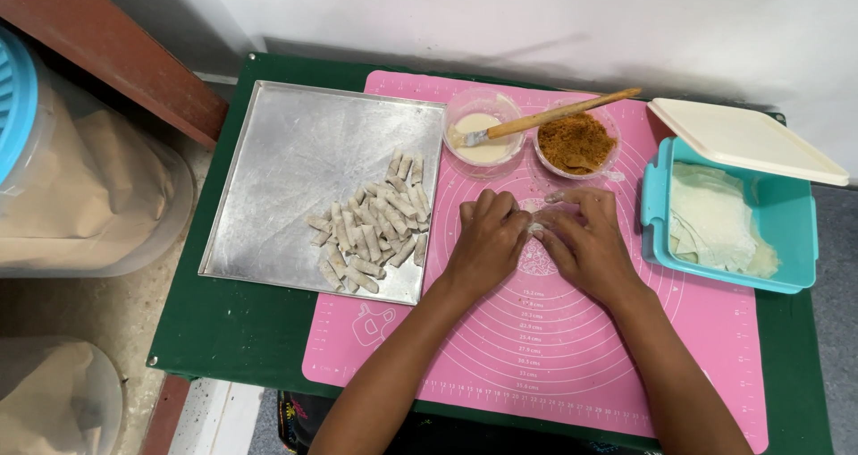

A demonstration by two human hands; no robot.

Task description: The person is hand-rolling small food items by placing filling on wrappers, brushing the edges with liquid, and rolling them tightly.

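My left hand (487,240) and right hand (585,240) pinched a small wrapper roll (536,229) on the pink mat (554,348), tray of rolls (268,196) left, teal box (791,214) right.

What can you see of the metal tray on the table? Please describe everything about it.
The metal tray is a flat, square, silver sheet with a low raised rim, dull and lightly smudged. It lies flat on the green table, left of the pink mat, which its right edge meets. A pile of small pale rolls fills its lower right corner; the rest is bare. Neither hand touches it.
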